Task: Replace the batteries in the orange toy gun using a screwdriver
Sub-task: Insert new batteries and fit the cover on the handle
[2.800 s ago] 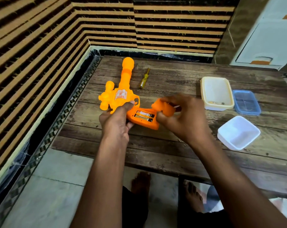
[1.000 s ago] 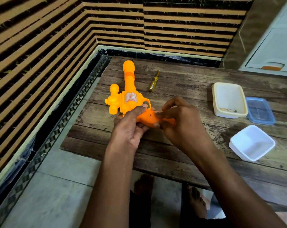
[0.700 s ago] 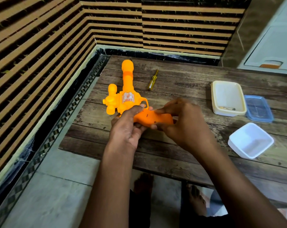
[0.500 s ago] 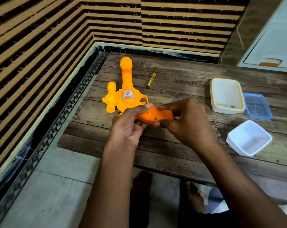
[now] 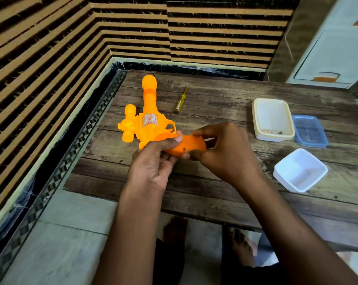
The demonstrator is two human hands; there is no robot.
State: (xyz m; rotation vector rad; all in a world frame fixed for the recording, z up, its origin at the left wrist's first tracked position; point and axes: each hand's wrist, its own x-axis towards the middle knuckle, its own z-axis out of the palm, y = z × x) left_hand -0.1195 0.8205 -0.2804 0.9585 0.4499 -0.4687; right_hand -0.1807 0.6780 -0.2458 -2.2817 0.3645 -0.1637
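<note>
The orange toy gun (image 5: 148, 124) lies on the wooden table (image 5: 225, 99) with its barrel pointing away from me. My left hand (image 5: 153, 163) grips the gun where the body meets the handle, thumb on top. My right hand (image 5: 221, 153) pinches the far end of the handle, where the orange battery cover (image 5: 189, 145) sits closed over the compartment; a small screw hole shows in it. The batteries are hidden under the cover. A yellow-handled screwdriver (image 5: 181, 99) lies on the table beyond the gun, untouched.
A cream rectangular box (image 5: 272, 119) with small items inside stands at the right, a blue lid (image 5: 309, 130) beside it. A white square container (image 5: 300, 172) sits nearer the front edge. Striped walls close off the left and back. My bare feet show under the table.
Earlier the battery compartment was uncovered with two batteries showing and my right hand held the loose cover. The cover now sits over the handle, with both hands pressing on it.
</note>
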